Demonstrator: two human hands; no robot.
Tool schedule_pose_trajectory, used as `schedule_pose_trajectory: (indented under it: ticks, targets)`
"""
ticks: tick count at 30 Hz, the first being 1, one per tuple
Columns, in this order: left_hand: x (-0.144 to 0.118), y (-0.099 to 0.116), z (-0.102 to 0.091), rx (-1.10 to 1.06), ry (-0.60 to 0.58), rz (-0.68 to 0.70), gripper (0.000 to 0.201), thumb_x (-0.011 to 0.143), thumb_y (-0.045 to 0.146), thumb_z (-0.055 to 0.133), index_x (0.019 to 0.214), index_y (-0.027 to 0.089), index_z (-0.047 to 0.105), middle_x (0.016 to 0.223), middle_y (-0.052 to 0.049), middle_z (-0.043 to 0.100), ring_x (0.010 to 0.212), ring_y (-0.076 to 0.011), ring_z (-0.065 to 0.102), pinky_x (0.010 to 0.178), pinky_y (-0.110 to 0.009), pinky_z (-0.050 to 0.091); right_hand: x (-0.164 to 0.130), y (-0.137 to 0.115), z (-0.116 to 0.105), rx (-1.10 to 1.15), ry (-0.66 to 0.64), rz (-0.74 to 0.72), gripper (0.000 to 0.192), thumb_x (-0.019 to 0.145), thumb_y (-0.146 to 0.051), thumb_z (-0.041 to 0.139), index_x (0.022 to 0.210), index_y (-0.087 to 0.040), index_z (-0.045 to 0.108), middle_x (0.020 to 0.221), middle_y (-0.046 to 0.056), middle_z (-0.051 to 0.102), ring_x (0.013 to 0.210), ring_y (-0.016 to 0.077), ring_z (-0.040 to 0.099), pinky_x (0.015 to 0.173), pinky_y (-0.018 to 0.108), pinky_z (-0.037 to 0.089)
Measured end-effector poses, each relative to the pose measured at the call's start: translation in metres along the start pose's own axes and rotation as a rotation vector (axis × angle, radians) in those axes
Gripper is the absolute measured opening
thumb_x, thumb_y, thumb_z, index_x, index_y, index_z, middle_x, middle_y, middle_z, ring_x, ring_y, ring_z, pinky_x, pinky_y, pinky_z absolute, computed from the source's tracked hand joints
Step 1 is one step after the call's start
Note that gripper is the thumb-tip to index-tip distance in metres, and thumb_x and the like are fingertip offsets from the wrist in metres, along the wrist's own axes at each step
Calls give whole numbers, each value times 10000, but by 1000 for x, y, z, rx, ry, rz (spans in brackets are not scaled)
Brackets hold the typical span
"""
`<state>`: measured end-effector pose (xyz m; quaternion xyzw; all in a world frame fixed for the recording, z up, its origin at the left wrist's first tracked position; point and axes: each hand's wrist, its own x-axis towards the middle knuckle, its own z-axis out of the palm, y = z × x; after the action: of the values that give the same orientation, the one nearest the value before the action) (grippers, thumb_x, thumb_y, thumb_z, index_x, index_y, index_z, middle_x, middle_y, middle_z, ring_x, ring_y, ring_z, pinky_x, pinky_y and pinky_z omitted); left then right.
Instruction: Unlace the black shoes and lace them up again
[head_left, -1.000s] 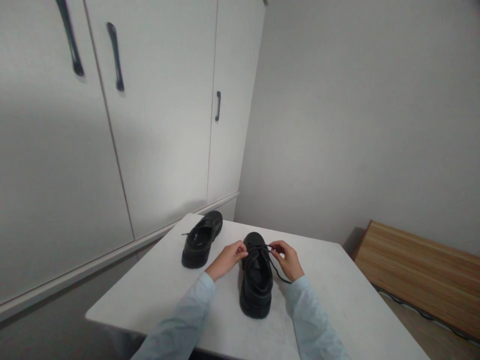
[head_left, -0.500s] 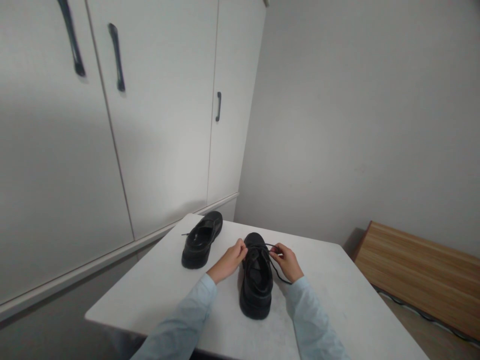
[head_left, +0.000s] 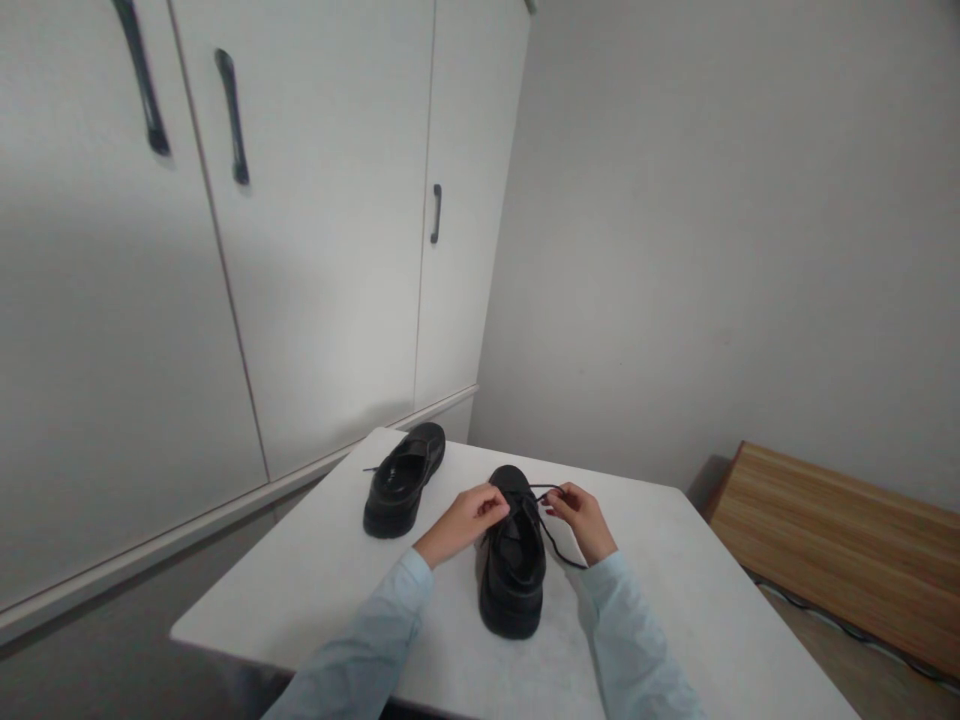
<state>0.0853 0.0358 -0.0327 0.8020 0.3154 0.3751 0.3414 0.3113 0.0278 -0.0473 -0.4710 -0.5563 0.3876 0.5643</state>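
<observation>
A black shoe [head_left: 512,590] stands on the white table with its heel toward me and its toe pointing away. From its right side a black shoelace [head_left: 555,545] runs out, looping up to my right hand [head_left: 583,518], whose thumb and fingers pinch it just right of the shoe. My left hand [head_left: 472,518] is over the shoe's left side near the lacing, fingers curled together; whatever is between its fingertips is hidden. Farther left, the other black shoe [head_left: 401,485] sits apart from both hands, a short lace end sticking out on its left.
The white table [head_left: 660,600] has its far edge close to a grey wall [head_left: 675,250]. White cupboard doors [head_left: 322,250] with dark handles line the left. At the right is a wooden panel [head_left: 840,540], with a cable along its lower edge.
My left hand has shifted right, further over the shoe's lacing. My right hand has moved slightly right with the shoelace. Both shoes have stayed in place.
</observation>
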Motion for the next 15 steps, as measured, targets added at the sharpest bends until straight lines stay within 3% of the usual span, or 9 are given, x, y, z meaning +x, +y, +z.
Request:
schedule_pose_trajectory:
  ticks: [4,8,12,15]
  targets:
    - [1,-3,0,67,120,44,207,864,303,448,885,178,612,916,-53,586,883,-178,541,770,-281,443,-3,-7,-4,241,40,55,318,635,-443,732,652,-176,561,805,80,702,822,235,661,782,413,513]
    - [2,-9,0,86,113,112,240,862,249,453,1062,210,580,1094,-84,574,1083,-204,501,945,-351,395,-5,-13,-9,385,48,53,278,686,-429,686,692,-198,532,877,90,702,915,276,656,834,466,499]
    - [1,-12,2,85,104,117,259,868,243,449,1095,209,569,1139,-89,582,1112,-195,506,1003,-362,358,-5,-17,-10,370,106,19,273,729,-461,623,722,-223,489,724,22,654,736,227,667,752,456,532]
    - [1,-13,2,82,110,87,278,867,253,456,1122,215,560,1150,-80,591,1113,-193,515,1005,-367,365,-5,-19,-9,304,172,-38,253,746,-455,601,746,-235,478,613,-48,547,533,134,565,636,378,544]
